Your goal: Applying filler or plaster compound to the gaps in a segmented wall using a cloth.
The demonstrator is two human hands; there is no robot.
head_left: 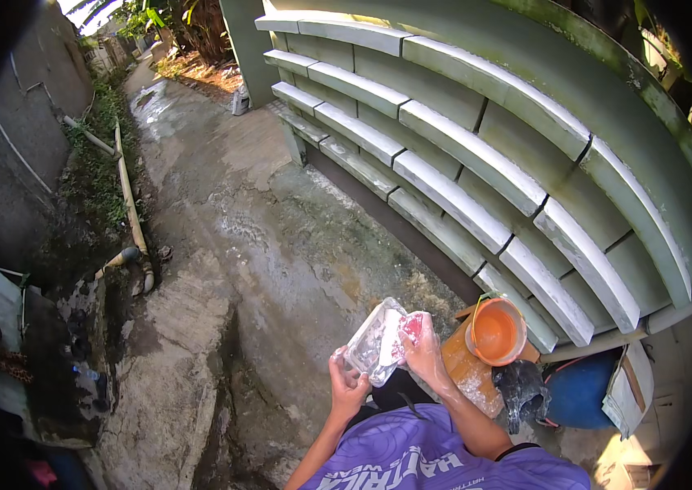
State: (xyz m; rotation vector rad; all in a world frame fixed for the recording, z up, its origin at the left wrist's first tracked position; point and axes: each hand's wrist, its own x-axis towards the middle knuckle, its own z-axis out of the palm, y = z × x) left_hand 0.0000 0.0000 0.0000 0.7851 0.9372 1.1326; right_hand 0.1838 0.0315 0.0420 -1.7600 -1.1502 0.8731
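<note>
Just in front of your purple shirt, above the concrete path, you hold a clear, shallow container tilted between your hands. Your left hand grips it at its lower left edge, with the fingers bent around the rim. Your right hand is closed on a red-and-white piece at the container's right side; whether this is a brush, a sponge or something else, you cannot tell from here. Its white part lies across the right portion of the container. Whitish smears show on your right hand and forearm.

Near your right forearm, an orange bucket with a greenish handle stands by an orange-brown surface spotted with white. Just below the bucket lies a crumpled black item, and beside that sits a large blue container with a pale panel leaning at its right.

Beyond these, a pale green wall with rows of whitish ledges curves across the upper right. Over on your left, a pipe runs along a strip of green plants beside a grey wall.
</note>
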